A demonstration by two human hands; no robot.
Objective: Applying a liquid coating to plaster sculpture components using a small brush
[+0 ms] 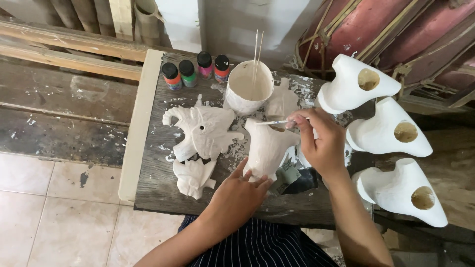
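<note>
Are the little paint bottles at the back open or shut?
Shut: all four paint bottles stand upright with black caps on.

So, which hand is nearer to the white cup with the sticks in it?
The right hand. It holds a brush just below and right of the cup. The left hand is lower down, steadying the white figure.
</note>
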